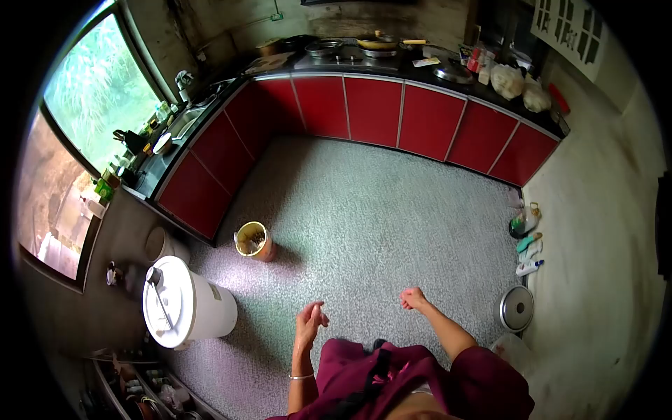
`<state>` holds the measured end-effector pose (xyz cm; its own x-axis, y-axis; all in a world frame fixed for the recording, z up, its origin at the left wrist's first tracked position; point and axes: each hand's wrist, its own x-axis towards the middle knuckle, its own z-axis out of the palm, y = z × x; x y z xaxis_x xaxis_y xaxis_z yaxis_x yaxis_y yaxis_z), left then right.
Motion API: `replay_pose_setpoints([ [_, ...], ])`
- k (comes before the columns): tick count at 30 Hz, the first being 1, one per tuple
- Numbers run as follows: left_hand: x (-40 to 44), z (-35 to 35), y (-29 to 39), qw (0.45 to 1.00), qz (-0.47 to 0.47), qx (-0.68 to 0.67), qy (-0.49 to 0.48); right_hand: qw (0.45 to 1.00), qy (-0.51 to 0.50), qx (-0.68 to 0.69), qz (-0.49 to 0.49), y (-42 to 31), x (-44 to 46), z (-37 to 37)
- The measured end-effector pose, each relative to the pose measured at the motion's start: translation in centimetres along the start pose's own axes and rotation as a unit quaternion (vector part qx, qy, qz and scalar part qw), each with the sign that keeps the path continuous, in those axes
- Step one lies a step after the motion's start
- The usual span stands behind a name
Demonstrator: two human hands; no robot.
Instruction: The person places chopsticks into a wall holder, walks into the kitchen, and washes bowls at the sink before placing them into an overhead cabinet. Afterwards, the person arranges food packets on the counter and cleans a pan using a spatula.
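My left hand (310,322) is held out over the grey floor (364,231), its fingers loosely bent and apart, with nothing in it. A bracelet (302,376) circles that wrist. To the right, my right hand (413,299) is curled into a fist in mid-air, and I see nothing in it. Neither hand touches anything. Nearest to my left hand are a yellowish bucket (264,252) with scraps inside, standing on the floor, and a large white lidded barrel (217,311). A long-handled ladle (162,299) lies on the barrel's lid.
Red cabinets (374,108) line the back and left under a dark counter. On it are a sink (185,124), a pan (378,49) on the stove and plastic bags (507,81). Bottles (530,267) and a round metal lid (516,309) are by the right wall. A shelf (115,388) stands lower left.
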<state>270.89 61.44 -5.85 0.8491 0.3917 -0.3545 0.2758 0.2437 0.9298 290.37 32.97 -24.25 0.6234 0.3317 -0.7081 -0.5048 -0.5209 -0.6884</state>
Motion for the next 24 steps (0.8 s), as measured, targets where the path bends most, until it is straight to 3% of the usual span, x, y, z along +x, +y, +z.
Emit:
replay_pose_setpoints([
  [6, 10.5, -5.9, 1.5, 1.000, -0.024, 0.011, 0.001, 0.999, -0.032, -0.008, 0.022, -6.1, 9.1, 4.4],
  [13, 26.8, -11.8, 10.0, 1.000, 0.019, 0.013, 0.020, 0.999, -0.036, -0.027, -0.012, -22.8, 19.9, 6.7],
  [17, 35.1, -12.2, 14.1, 0.999, 0.027, 0.039, -0.013, 0.996, -0.009, -0.012, -0.090, -30.4, 23.2, 6.5],
  [24, 49.1, -10.2, 17.2, 0.998, -0.008, 0.068, -0.013, 0.998, -0.036, -0.031, 0.047, -34.6, 32.3, 0.9],
])
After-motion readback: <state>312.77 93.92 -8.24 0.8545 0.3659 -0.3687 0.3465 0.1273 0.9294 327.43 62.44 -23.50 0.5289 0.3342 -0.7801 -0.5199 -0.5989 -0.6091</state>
